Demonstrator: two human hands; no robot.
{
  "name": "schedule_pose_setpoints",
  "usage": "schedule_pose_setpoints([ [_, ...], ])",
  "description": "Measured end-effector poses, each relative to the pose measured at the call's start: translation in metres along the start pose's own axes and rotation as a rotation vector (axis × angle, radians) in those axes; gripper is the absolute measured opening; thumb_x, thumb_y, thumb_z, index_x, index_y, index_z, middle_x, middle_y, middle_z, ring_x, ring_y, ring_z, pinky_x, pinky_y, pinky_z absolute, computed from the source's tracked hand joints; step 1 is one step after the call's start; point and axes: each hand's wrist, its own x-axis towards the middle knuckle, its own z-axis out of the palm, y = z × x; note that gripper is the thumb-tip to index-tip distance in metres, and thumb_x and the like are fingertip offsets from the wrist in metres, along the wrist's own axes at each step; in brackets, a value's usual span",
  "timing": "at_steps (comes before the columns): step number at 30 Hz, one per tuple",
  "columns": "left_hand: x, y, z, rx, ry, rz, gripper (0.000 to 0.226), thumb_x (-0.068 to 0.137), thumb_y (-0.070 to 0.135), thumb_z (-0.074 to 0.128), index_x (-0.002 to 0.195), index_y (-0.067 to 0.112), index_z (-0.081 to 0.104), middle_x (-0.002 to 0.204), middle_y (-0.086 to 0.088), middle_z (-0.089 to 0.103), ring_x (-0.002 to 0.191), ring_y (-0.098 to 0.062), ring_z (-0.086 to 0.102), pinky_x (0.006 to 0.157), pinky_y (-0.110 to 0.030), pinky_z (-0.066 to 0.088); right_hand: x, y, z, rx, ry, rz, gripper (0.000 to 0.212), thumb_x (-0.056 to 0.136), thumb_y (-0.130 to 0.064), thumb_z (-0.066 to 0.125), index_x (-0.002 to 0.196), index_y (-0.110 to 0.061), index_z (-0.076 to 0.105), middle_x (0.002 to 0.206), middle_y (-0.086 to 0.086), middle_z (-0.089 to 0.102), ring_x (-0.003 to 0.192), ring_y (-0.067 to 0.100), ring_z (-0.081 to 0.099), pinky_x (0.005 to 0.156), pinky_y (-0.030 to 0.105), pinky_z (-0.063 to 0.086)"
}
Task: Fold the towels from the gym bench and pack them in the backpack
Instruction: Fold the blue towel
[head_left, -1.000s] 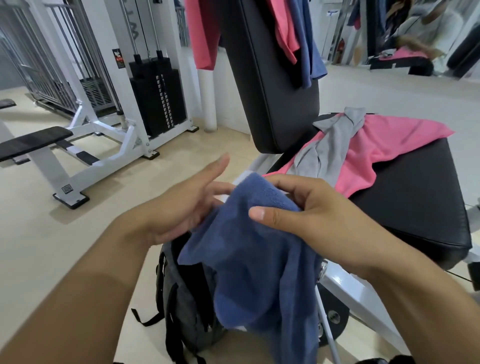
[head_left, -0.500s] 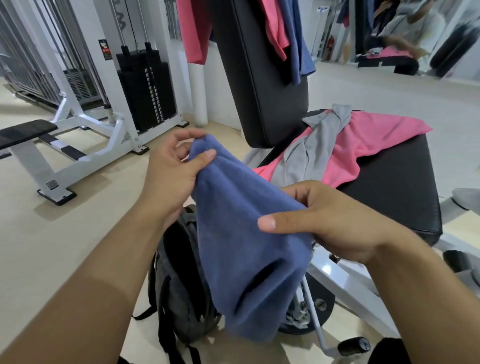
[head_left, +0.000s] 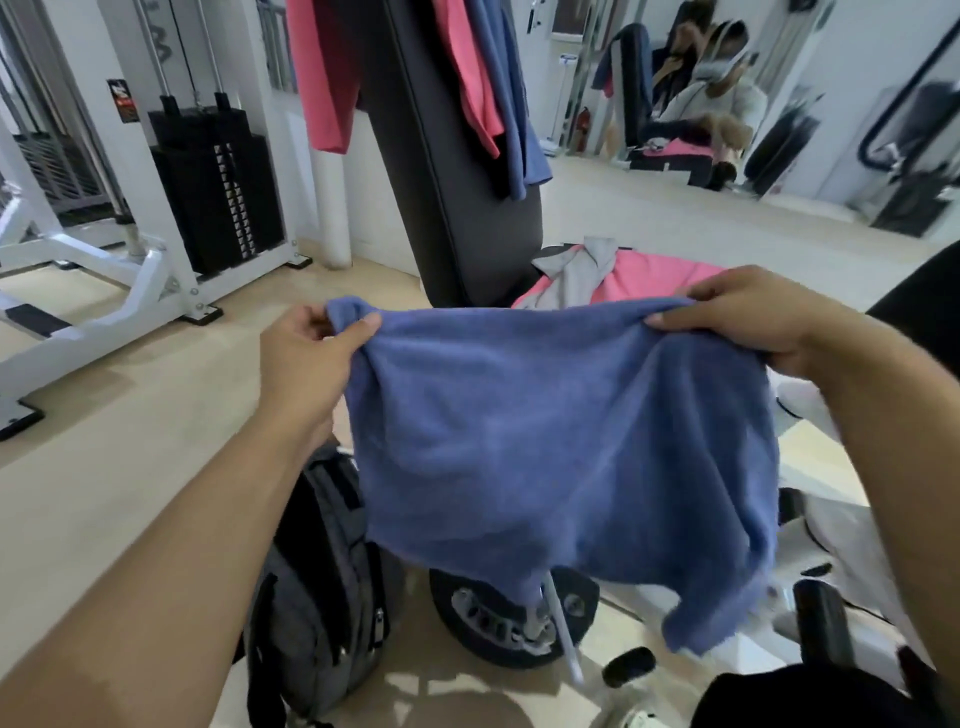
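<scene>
No text, brand or number can be read anywhere. A small dark sticker (head_left: 123, 100) with red and white marks sits on the white post of the weight machine (head_left: 218, 182), but its print is too small and blurred to make out. The pale marks down the weight stack (head_left: 231, 200) may be numbers, yet none is legible.
</scene>
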Motion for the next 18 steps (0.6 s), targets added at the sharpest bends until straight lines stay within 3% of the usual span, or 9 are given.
schedule_pose_setpoints([
  [1,-0.004,-0.002,0.008,0.02,-0.047,0.005,0.036,0.073,0.028,0.087,0.083,0.002,0.064,0.081,-0.003,0.067,0.076,-0.015,0.062,0.079,-0.04,0.056,0.01,-0.003,0.005,-0.039,0.156,-0.047,0.008,0.085,-0.025,0.08,0.086,-0.017,0.08,0.092,0.009,0.078,0.078,0.021,0.07,0.069,0.029,0.056],
  [3,-0.015,-0.003,0.023,0.053,-0.125,0.049,0.042,0.08,0.027,0.085,0.08,-0.004,0.057,0.071,-0.003,0.057,0.067,-0.014,0.053,0.067,-0.034,0.048,0.026,-0.006,0.024,-0.148,0.28,-0.138,0.01,0.086,-0.028,0.077,0.09,-0.019,0.079,0.09,0.003,0.074,0.077,0.016,0.063,0.067,0.029,0.049],
  [7,-0.032,0.0,0.044,0.168,-0.232,0.136,0.048,0.087,0.028,0.08,0.07,0.001,0.044,0.066,-0.005,0.043,0.06,-0.01,0.042,0.059,-0.026,0.041,0.047,-0.001,0.063,-0.261,0.189,-0.179,0.014,0.086,-0.035,0.073,0.077,-0.025,0.073,0.08,-0.002,0.073,0.081,0.021,0.066,0.076,0.037,0.056],
  [9,-0.041,0.001,0.054,0.199,-0.291,0.156,0.048,0.085,0.028,0.082,0.067,0.008,0.042,0.064,-0.001,0.042,0.057,-0.007,0.04,0.056,-0.019,0.04,0.048,-0.004,0.078,-0.192,0.162,-0.261,0.014,0.085,-0.031,0.073,0.075,-0.022,0.075,0.075,-0.004,0.073,0.075,0.014,0.066,0.071,0.031,0.054],
  [12,-0.052,-0.004,0.073,0.205,-0.388,0.169,0.047,0.082,0.022,0.085,0.064,0.017,0.042,0.054,0.012,0.04,0.053,-0.005,0.037,0.056,-0.018,0.038,0.042,-0.015,0.093,-0.118,0.124,-0.399,0.011,0.085,-0.029,0.075,0.081,-0.02,0.079,0.074,-0.009,0.074,0.066,-0.002,0.062,0.06,0.011,0.047],
  [15,-0.057,-0.007,0.086,0.287,-0.424,0.236,0.04,0.082,0.016,0.084,0.068,0.01,0.048,0.05,0.011,0.05,0.05,-0.002,0.043,0.053,-0.018,0.04,0.047,-0.014,0.099,-0.192,0.112,-0.396,0.019,0.082,-0.044,0.076,0.078,-0.025,0.076,0.073,-0.007,0.073,0.073,0.005,0.067,0.066,0.027,0.055],
  [18,-0.059,-0.01,0.095,0.38,-0.442,0.269,0.036,0.081,0.015,0.084,0.071,0.004,0.051,0.061,-0.013,0.059,0.05,-0.012,0.049,0.049,-0.028,0.049,0.048,0.002,0.09,-0.359,0.126,-0.24,0.029,0.077,-0.06,0.074,0.079,-0.032,0.068,0.076,-0.009,0.07,0.078,0.015,0.066,0.073,0.038,0.056],
])
